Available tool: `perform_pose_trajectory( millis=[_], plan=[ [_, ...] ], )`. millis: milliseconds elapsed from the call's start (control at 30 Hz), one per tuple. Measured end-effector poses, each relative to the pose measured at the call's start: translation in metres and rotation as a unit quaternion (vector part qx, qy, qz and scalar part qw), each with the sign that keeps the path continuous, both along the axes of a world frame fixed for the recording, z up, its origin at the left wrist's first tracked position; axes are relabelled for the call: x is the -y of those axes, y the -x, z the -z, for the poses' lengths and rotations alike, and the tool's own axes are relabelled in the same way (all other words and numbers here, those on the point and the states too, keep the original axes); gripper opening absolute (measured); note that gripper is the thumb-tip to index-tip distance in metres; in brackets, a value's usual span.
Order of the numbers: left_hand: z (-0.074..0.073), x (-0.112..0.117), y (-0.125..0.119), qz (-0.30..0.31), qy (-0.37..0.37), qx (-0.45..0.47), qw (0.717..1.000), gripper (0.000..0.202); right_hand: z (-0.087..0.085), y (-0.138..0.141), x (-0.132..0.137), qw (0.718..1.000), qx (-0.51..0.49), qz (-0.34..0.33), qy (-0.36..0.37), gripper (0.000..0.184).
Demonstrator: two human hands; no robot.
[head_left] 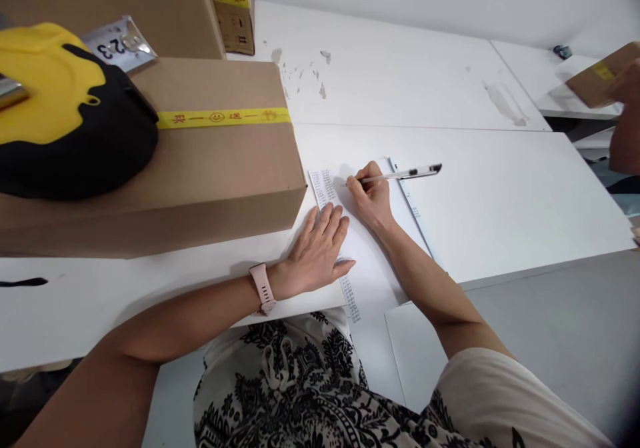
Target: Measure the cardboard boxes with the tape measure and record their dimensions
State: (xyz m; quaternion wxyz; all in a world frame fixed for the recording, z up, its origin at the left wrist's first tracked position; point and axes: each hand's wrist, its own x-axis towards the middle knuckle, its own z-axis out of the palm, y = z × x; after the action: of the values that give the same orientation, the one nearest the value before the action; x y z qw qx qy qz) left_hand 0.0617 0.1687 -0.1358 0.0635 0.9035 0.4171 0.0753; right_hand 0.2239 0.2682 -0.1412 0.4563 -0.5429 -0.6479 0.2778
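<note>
My right hand [371, 197] is closed around a pen [414, 173], its tip at the paper. Under both hands lies a stack of printed paper [373, 261], with columns of small print along its left side. Spread flat, my left hand [320, 248] rests on the left edge of the sheet, fingers stretched out and holding nothing. A pink watch band [262, 289] circles my left wrist. The print is too small to read, and part of it is hidden under my left hand.
Left of the paper sits a cardboard box [225, 161] with yellow tape, and a yellow-and-black tape dispenser [75, 121] on it. More boxes [233, 21] stand behind. At the far right, another person's hand [627, 101] is at a small box [603, 75]. The white table [500, 195] ends at the front.
</note>
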Motion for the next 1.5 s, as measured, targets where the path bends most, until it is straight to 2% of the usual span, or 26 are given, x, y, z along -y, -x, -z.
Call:
perform_pose_trajectory(
  millis=[100,233,300,367,467,500,533,600,633,667,700,733,800,867,933,1033,1133,1233,1300,1367,1500],
  plan=[
    [0.005,0.000,0.002,0.006,-0.014,0.018,1.000,0.081,0.003,-0.011,-0.011,0.997,0.040,-0.011,-0.067,0.012],
    [0.013,0.000,0.004,0.006,-0.048,0.063,0.997,0.075,0.006,-0.024,-0.022,0.976,0.161,-0.078,-0.123,0.024],
    [0.012,0.000,0.003,0.013,-0.098,0.107,0.989,0.058,0.009,-0.027,-0.025,0.965,0.205,-0.107,-0.122,0.034],
    [0.004,0.001,0.003,0.038,-0.188,0.179,0.965,0.035,0.013,-0.028,-0.026,0.960,0.226,-0.114,-0.122,0.043],
    [-0.022,0.009,0.010,0.094,-0.344,0.289,0.889,0.015,0.020,-0.028,-0.029,0.964,0.214,-0.097,-0.126,0.052],
    [-0.035,0.013,0.016,0.098,-0.380,0.307,0.867,0.014,0.023,-0.028,-0.031,0.965,0.210,-0.097,-0.125,0.051],
    [-0.048,0.018,0.024,0.078,-0.403,0.309,0.858,0.016,0.026,-0.028,-0.033,0.966,0.206,-0.094,-0.120,0.050],
    [-0.077,0.026,0.048,-0.035,-0.445,0.309,0.840,0.021,0.030,-0.027,-0.037,0.969,0.200,-0.087,-0.115,0.046],
    [-0.092,0.029,0.062,-0.113,-0.474,0.309,0.817,0.026,0.031,-0.027,-0.038,0.970,0.198,-0.084,-0.111,0.044],
    [-0.105,0.030,0.077,-0.185,-0.503,0.320,0.781,0.033,0.031,-0.026,-0.038,0.971,0.196,-0.081,-0.107,0.042],
    [-0.117,0.029,0.093,-0.239,-0.516,0.330,0.754,0.041,0.030,-0.026,-0.038,0.972,0.194,-0.080,-0.103,0.041],
    [-0.128,0.027,0.107,-0.282,-0.507,0.338,0.741,0.051,0.030,-0.025,-0.038,0.973,0.192,-0.080,-0.100,0.040],
    [-0.142,0.020,0.131,-0.349,-0.415,0.341,0.769,0.077,0.028,-0.024,-0.038,0.974,0.189,-0.079,-0.095,0.038],
    [-0.149,0.013,0.147,-0.409,-0.291,0.329,0.800,0.095,0.027,-0.023,-0.039,0.975,0.187,-0.080,-0.090,0.037],
    [-0.152,0.007,0.154,-0.451,-0.214,0.311,0.808,0.097,0.026,-0.023,-0.039,0.976,0.184,-0.084,-0.084,0.036],
    [-0.153,0.002,0.157,-0.460,-0.215,0.319,0.800,0.084,0.026,-0.023,-0.040,0.978,0.173,-0.082,-0.083,0.036],
    [-0.152,0.006,0.162,-0.409,-0.235,0.444,0.762,0.080,0.025,-0.023,-0.040,0.980,0.164,-0.072,-0.089,0.035],
    [-0.153,0.027,0.174,-0.303,-0.235,0.627,0.678,0.070,0.025,-0.023,-0.040,0.982,0.156,-0.070,-0.081,0.034],
    [-0.153,0.048,0.184,-0.237,-0.233,0.705,0.627,0.066,0.022,-0.022,-0.039,0.984,0.147,-0.066,-0.078,0.033],
    [-0.148,0.069,0.197,-0.199,-0.216,0.743,0.602,0.067,0.017,-0.021,-0.035,0.986,0.130,-0.055,-0.084,0.032],
    [-0.123,0.093,0.225,-0.205,-0.161,0.781,0.567,0.064,-0.007,-0.010,-0.019,0.996,0.056,-0.048,-0.060,0.026]
  ],
)
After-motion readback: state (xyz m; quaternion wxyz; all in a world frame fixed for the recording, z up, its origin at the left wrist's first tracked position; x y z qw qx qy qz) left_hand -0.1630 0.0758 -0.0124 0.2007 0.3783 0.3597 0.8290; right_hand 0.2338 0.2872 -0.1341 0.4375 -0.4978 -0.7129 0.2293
